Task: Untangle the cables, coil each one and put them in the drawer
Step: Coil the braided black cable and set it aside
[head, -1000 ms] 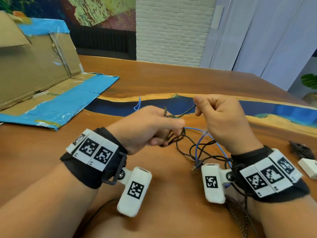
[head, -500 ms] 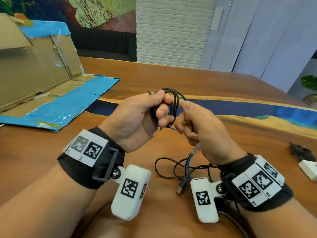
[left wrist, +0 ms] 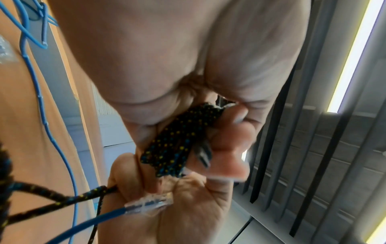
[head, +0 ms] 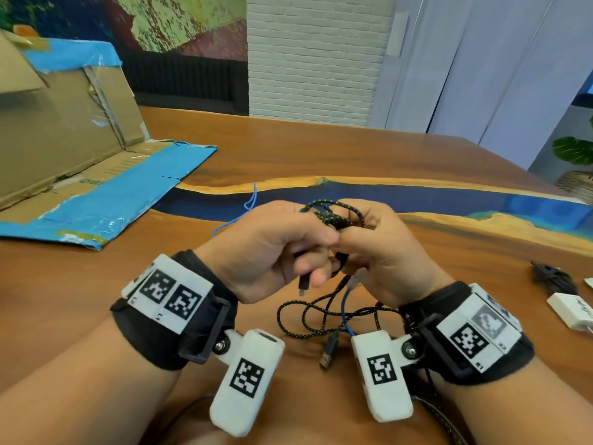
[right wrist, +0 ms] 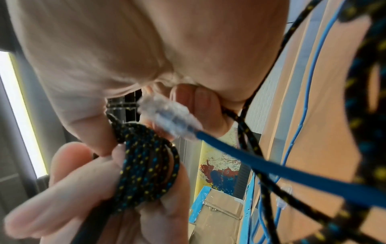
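My left hand [head: 272, 242] grips a small coil of black braided cable [head: 333, 216] with yellow and blue flecks; the coil [left wrist: 177, 142] is wound round its fingers. My right hand [head: 378, 248] touches the left and grips a strand of the same cable. The clear plug [right wrist: 169, 117] of a thin blue cable [right wrist: 271, 166] lies against its palm. The rest of the black cable [head: 308, 319] trails in loose loops on the table below the hands and ends in a USB plug [head: 329, 351]. More blue cable [head: 248, 203] lies beyond the left hand.
A flattened cardboard box [head: 64, 149] with blue tape lies at the far left of the wooden table [head: 96, 300]. A white charger [head: 571, 311] and a dark cable bundle [head: 552, 277] lie at the right edge. No drawer is in view.
My right hand, first out to the right with a taut strand, came over to the left hand and laid the strand on the coil. Both hands then dropped a little.
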